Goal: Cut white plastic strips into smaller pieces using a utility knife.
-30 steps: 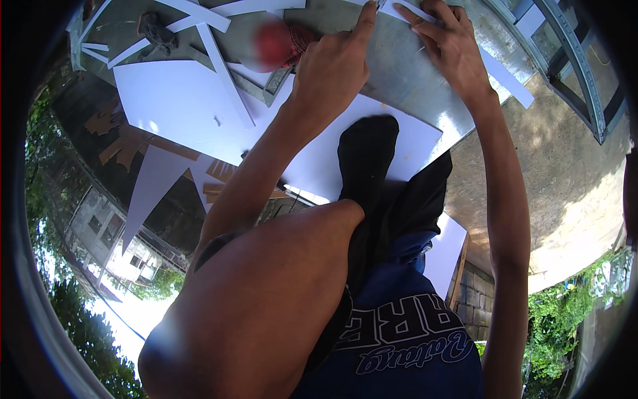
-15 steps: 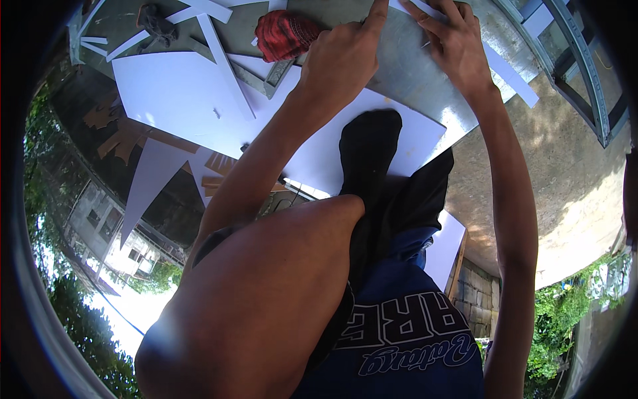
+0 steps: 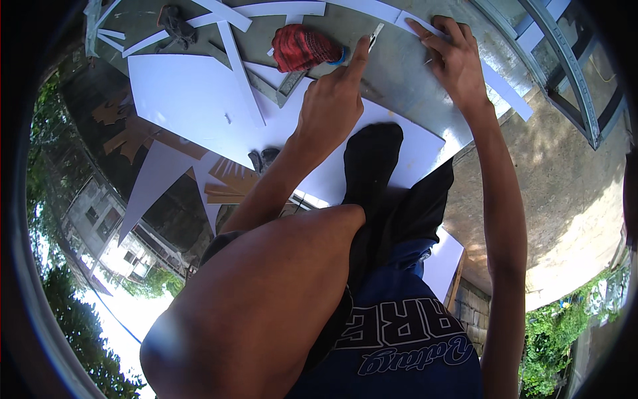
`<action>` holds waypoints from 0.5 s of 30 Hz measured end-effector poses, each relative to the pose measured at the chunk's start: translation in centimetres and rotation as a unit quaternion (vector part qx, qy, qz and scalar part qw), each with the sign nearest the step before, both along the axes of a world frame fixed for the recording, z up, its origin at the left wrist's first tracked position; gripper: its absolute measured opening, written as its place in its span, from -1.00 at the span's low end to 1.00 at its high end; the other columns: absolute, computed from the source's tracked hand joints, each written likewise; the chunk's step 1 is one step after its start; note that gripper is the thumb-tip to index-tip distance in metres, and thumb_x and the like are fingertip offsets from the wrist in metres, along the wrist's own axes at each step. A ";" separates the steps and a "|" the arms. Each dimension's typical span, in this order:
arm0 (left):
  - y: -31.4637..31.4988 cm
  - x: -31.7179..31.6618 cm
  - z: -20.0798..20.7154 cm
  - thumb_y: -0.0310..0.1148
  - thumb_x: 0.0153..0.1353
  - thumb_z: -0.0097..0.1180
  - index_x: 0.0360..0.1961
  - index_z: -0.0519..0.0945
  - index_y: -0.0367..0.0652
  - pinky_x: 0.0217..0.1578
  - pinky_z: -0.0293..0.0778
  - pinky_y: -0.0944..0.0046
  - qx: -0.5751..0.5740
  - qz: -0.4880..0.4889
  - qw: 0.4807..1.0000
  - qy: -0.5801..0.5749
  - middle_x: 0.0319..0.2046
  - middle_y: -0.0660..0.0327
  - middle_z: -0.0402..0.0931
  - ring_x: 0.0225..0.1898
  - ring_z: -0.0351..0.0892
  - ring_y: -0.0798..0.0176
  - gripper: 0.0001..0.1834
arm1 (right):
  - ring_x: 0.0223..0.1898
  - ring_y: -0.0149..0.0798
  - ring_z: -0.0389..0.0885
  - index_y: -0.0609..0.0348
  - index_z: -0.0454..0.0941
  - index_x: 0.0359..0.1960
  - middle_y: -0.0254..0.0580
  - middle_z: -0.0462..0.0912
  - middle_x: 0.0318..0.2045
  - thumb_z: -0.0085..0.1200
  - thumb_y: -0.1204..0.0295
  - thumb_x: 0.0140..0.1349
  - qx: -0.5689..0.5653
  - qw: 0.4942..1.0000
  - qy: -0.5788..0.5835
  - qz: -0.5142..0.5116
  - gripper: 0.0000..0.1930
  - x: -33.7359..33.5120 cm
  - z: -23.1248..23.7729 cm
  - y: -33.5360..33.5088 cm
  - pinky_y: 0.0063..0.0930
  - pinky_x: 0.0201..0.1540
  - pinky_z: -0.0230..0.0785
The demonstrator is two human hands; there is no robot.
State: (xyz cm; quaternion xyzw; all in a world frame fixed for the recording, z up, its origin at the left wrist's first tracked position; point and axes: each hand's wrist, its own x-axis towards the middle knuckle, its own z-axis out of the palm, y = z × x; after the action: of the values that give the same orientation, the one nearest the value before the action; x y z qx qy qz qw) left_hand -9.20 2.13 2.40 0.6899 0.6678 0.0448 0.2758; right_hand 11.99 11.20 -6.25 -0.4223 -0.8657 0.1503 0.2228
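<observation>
My left hand (image 3: 332, 100) is closed, its index finger stretched along a slim tool that looks like a utility knife (image 3: 376, 33). Most of the handle is hidden by the hand; the light, narrow tip points up and away. My right hand (image 3: 453, 66) bends its fingers over a long curved white strip (image 3: 508, 92), which runs under the hand along the grey metal surface (image 3: 399, 76). Between my arms, my foot in a black sock (image 3: 373, 153) rests on a large white sheet (image 3: 422, 136). A red and black cloth bundle (image 3: 302, 50) lies beside my left hand.
Left of my left hand lies a grey angled metal piece (image 3: 282, 90), with a straight white strip (image 3: 240, 70) across the sheet. A dark crumpled object (image 3: 176, 28) and more white strips lie farther left. A metal frame (image 3: 568, 73) stands at the right, near brown cut pieces (image 3: 133, 136) at far left.
My left hand has drawn back toward me, bringing the slim tool into view. My right hand has shifted slightly nearer and stays on the curved strip. The view has tilted a little.
</observation>
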 end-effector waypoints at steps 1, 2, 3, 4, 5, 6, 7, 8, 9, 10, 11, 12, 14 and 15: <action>0.3 -0.3 -0.3 -0.66 0.03 0.04 0.36 0.22 -0.22 -0.39 0.58 -0.05 0.066 -0.008 0.998 -0.008 -0.43 -0.08 0.60 -0.45 0.63 -0.15 -0.22 | -0.05 -0.07 0.47 -0.28 0.53 0.21 -0.17 0.51 -0.06 0.18 0.62 0.06 -0.005 1.000 0.016 -0.003 -0.36 0.4 -0.1 0.0 -0.20 0.06 0.40; 0.6 -0.8 -0.6 -0.67 0.02 0.04 0.36 0.23 -0.22 -0.39 0.58 -0.05 0.129 -0.015 0.991 -0.012 -0.42 -0.07 0.60 -0.45 0.63 -0.15 -0.22 | -0.05 -0.07 0.47 -0.28 0.53 0.21 -0.17 0.51 -0.06 0.18 0.62 0.06 -0.005 1.000 0.018 -0.001 -0.36 0.7 -0.1 -0.3 -0.20 0.06 0.40; 0.8 -1.1 -1.0 -0.69 0.01 0.04 0.36 0.23 -0.22 -0.40 0.57 -0.05 0.158 -0.015 0.987 -0.022 -0.42 -0.05 0.59 -0.46 0.61 -0.13 -0.22 | -0.06 -0.06 0.47 -0.26 0.48 0.25 -0.17 0.51 -0.06 0.16 0.60 0.11 -0.016 0.999 0.032 -0.009 -0.37 1.3 -0.1 -0.6 -0.19 0.05 0.39; 1.0 -1.5 -1.3 -0.69 0.01 0.04 0.36 0.23 -0.22 -0.40 0.57 -0.05 0.157 -0.015 0.987 -0.021 -0.42 -0.05 0.59 -0.46 0.61 -0.13 -0.22 | -0.08 -0.05 0.46 -0.23 0.44 0.28 -0.16 0.51 -0.07 0.15 0.58 0.15 -0.028 0.998 0.045 -0.018 -0.38 1.8 -0.1 -1.0 -0.19 0.05 0.39; 1.2 -1.9 -1.6 -0.69 0.01 0.04 0.36 0.23 -0.22 -0.40 0.56 -0.06 0.152 -0.023 0.988 -0.026 -0.42 -0.05 0.59 -0.46 0.61 -0.13 -0.21 | -0.09 -0.04 0.46 -0.02 0.33 0.35 -0.10 0.51 -0.08 0.16 0.52 0.21 -0.020 0.999 0.040 -0.025 -0.38 2.3 0.2 -1.2 -0.18 0.03 0.40; 1.2 -2.2 -1.8 -0.69 0.01 0.05 0.36 0.23 -0.22 -0.40 0.56 -0.07 0.147 -0.031 0.988 -0.031 -0.43 -0.05 0.59 -0.46 0.62 -0.13 -0.21 | -0.09 -0.04 0.46 -0.02 0.33 0.35 -0.10 0.51 -0.08 0.16 0.52 0.21 -0.020 0.999 0.038 -0.025 -0.38 2.6 0.5 -1.3 -0.18 0.03 0.40; 1.2 -2.3 -1.9 -0.69 0.01 0.05 0.36 0.23 -0.22 -0.40 0.56 -0.07 0.146 -0.030 0.988 -0.032 -0.43 -0.05 0.59 -0.46 0.62 -0.13 -0.21 | -0.10 -0.03 0.47 0.08 0.28 0.36 -0.07 0.52 -0.08 0.18 0.51 0.20 -0.034 0.998 0.044 -0.028 -0.35 2.9 0.8 -1.4 -0.18 0.02 0.41; 1.4 -2.2 -2.1 -0.69 0.01 0.05 0.36 0.23 -0.22 -0.40 0.56 -0.07 0.142 -0.033 0.989 -0.026 -0.43 -0.05 0.59 -0.45 0.62 -0.13 -0.21 | -0.11 -0.02 0.48 0.19 0.23 0.37 -0.05 0.53 -0.09 0.19 0.51 0.20 -0.047 0.997 0.049 -0.032 -0.32 3.2 1.0 -1.6 -0.18 0.01 0.41; 1.5 -2.2 -2.2 -0.69 0.01 0.05 0.36 0.23 -0.22 -0.40 0.56 -0.08 0.138 -0.036 0.990 -0.019 -0.42 -0.04 0.59 -0.44 0.63 -0.13 -0.22 | -0.11 -0.02 0.48 0.19 0.23 0.37 -0.05 0.53 -0.09 0.19 0.51 0.20 -0.048 0.997 0.046 -0.034 -0.32 3.4 1.2 -1.7 -0.18 0.01 0.41; 1.4 -2.1 -2.4 -0.69 0.01 0.05 0.36 0.23 -0.22 -0.40 0.56 -0.08 0.137 -0.037 0.990 -0.021 -0.42 -0.04 0.59 -0.44 0.63 -0.13 -0.22 | -0.11 -0.02 0.50 0.24 0.23 0.35 -0.04 0.56 -0.11 0.21 0.50 0.18 -0.043 0.997 0.052 -0.048 -0.32 3.4 1.4 -1.9 -0.18 0.00 0.42; 1.5 -1.8 -2.4 -0.69 0.02 0.05 0.35 0.24 -0.21 -0.40 0.56 -0.07 0.125 -0.032 0.991 -0.020 -0.43 -0.04 0.59 -0.43 0.63 -0.13 -0.23 | -0.12 -0.02 0.52 0.29 0.24 0.34 -0.03 0.58 -0.13 0.24 0.49 0.17 -0.038 0.996 0.058 -0.063 -0.31 3.2 1.6 -1.9 -0.18 -0.02 0.43; 1.5 -1.7 -2.5 -0.68 0.02 0.05 0.34 0.25 -0.20 -0.39 0.56 -0.07 0.112 -0.027 0.993 -0.018 -0.44 -0.04 0.59 -0.42 0.64 -0.13 -0.23 | -0.12 -0.02 0.52 0.29 0.24 0.34 -0.03 0.58 -0.13 0.24 0.49 0.17 -0.039 0.996 0.057 -0.065 -0.31 2.7 1.7 -1.9 -0.18 -0.02 0.43; 1.7 -1.6 -2.1 -0.68 0.04 0.05 0.33 0.27 -0.21 -0.41 0.55 -0.08 0.106 -0.025 0.994 -0.019 -0.48 -0.06 0.58 -0.44 0.63 -0.15 -0.26 | -0.13 -0.02 0.56 0.28 0.25 0.33 -0.05 0.62 -0.15 0.27 0.50 0.14 -0.033 0.990 0.095 -0.095 -0.30 1.0 1.7 -1.9 -0.19 -0.03 0.44; 1.9 -1.5 -2.0 -0.67 0.06 0.04 0.32 0.28 -0.21 -0.42 0.54 -0.09 0.102 -0.022 0.994 -0.019 -0.51 -0.07 0.58 -0.46 0.63 -0.16 -0.29 | -0.12 -0.02 0.57 0.28 0.21 0.34 -0.04 0.63 -0.16 0.28 0.49 0.13 -0.023 0.990 0.097 -0.099 -0.27 0.0 1.8 -1.7 -0.19 -0.04 0.44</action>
State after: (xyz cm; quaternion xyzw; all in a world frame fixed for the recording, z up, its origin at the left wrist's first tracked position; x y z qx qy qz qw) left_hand -10.69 4.05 0.44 0.7278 0.6393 0.1199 0.2174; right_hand 11.97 9.46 -4.40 -0.4947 -0.7902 0.1872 0.3096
